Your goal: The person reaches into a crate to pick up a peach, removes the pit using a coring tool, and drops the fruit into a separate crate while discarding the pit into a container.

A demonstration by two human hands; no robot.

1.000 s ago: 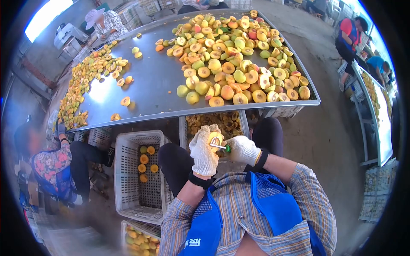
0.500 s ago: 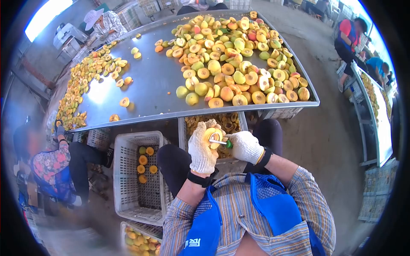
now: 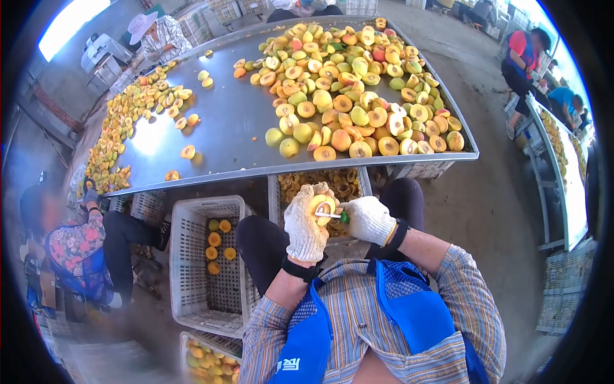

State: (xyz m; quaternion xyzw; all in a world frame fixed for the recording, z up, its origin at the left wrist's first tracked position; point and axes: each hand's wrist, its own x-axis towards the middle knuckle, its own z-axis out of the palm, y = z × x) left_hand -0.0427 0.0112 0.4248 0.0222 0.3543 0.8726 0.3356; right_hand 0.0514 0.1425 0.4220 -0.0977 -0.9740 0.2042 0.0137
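Observation:
In a white knitted glove, my left hand [image 3: 305, 225] grips a yellow peach half [image 3: 321, 203] with its cut face turned toward my right. My right hand [image 3: 369, 219], gloved the same way, is closed around the green handle of a pitting knife [image 3: 344, 217]. The thin metal loop of that knife lies across the middle of the cut face, around the pit area. Both hands are above my lap, just in front of a crate [image 3: 274, 200] of orange-brown fruit pieces under the table edge.
A metal table [image 3: 224, 121] carries a large heap of peach halves [image 3: 345, 83] and another pile [image 3: 141, 102] at left. Beside my left knee stands a white crate [image 3: 182, 269] with several peach halves inside; a fuller crate [image 3: 192, 358] sits behind it. Co-workers sit left and stand right.
The metal loop has turned slightly against the cut face of the peach half. Both hands keep their grip and stay in almost the same place.

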